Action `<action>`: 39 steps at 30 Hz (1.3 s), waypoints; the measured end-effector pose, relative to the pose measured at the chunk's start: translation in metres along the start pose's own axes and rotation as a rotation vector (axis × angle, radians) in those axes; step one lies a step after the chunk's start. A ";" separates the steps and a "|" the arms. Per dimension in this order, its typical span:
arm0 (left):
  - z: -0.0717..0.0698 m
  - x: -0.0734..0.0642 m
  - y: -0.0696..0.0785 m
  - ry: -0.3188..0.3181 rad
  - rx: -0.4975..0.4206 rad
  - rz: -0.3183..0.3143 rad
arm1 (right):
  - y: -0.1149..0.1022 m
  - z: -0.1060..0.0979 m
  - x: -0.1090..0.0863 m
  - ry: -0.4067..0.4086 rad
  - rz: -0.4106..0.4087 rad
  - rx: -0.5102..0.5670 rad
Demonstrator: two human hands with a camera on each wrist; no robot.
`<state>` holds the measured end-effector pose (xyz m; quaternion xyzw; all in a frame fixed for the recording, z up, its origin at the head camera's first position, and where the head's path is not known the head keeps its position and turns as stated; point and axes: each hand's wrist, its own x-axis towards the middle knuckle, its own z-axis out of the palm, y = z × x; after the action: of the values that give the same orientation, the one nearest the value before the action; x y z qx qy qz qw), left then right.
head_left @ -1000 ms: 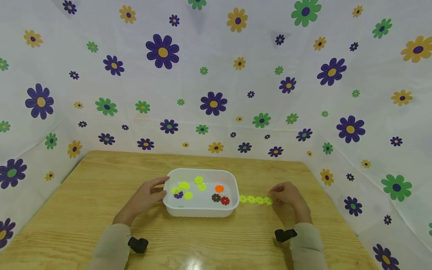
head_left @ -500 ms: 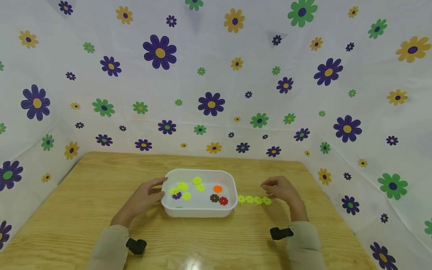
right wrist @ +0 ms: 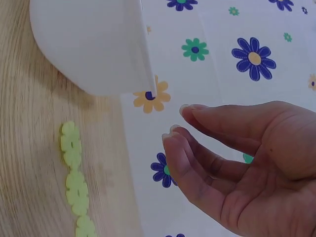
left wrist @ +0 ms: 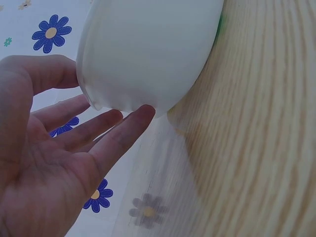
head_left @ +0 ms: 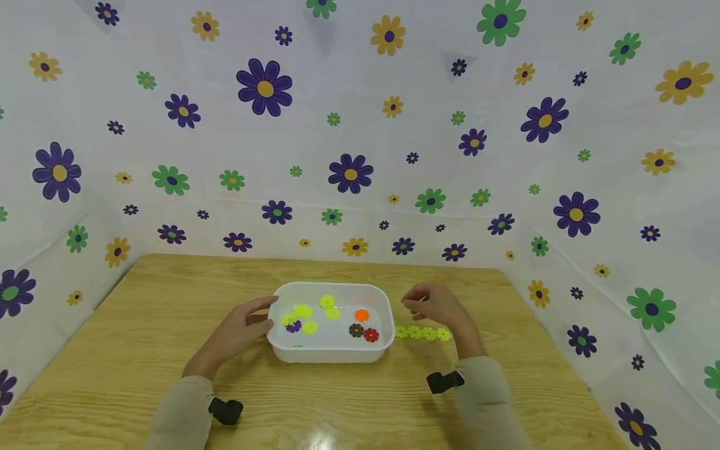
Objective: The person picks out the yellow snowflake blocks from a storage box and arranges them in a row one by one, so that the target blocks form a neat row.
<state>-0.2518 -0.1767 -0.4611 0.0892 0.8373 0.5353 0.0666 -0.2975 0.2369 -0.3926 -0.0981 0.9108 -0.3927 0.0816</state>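
Observation:
A white plastic tub (head_left: 332, 355) stands on the table, holding several flower-shaped plastic discs: yellow ones (head_left: 302, 311), a purple one (head_left: 294, 326), an orange one (head_left: 362, 315), a brown one (head_left: 356, 330) and a red one (head_left: 370, 335). My left hand (head_left: 233, 334) rests its fingertips and thumb against the tub's left end, fingers relaxed. To the right of the tub lies a row of joined yellow discs (head_left: 422, 332) on the wood. Above that row hovers my right hand (right wrist: 252, 163), loosely bent, with a gap between thumb and fingers and nothing held.
The wooden table (head_left: 315, 400) is enclosed at the back and sides by white cloth (head_left: 360, 137) printed with flowers. Dark cameras (head_left: 226, 411) are strapped at both wrists.
My right hand has let go of the right end of the yellow row, lifted, and moved left toward the tub. The left hand stays at the tub's end.

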 end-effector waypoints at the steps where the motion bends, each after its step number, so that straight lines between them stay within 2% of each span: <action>1: 0.000 0.000 0.000 0.000 0.000 -0.002 | -0.003 0.003 0.002 -0.001 -0.001 -0.001; 11: 0.000 0.000 -0.001 -0.004 -0.008 -0.010 | -0.032 0.036 0.021 -0.027 -0.019 0.009; 18: -0.001 0.001 -0.001 0.002 0.016 -0.009 | -0.053 0.066 0.031 -0.084 -0.097 0.012; 25: -0.001 0.002 -0.003 -0.009 -0.016 0.012 | -0.058 0.093 0.043 -0.120 -0.079 -0.028; 30: -0.002 0.001 -0.002 -0.010 -0.001 0.011 | -0.061 0.111 0.048 -0.120 -0.086 -0.079; 39: -0.002 0.000 -0.003 -0.010 0.009 0.013 | -0.071 0.137 0.056 -0.137 -0.164 -0.147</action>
<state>-0.2526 -0.1794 -0.4626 0.0977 0.8387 0.5316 0.0668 -0.3130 0.0798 -0.4378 -0.2047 0.9183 -0.3227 0.1039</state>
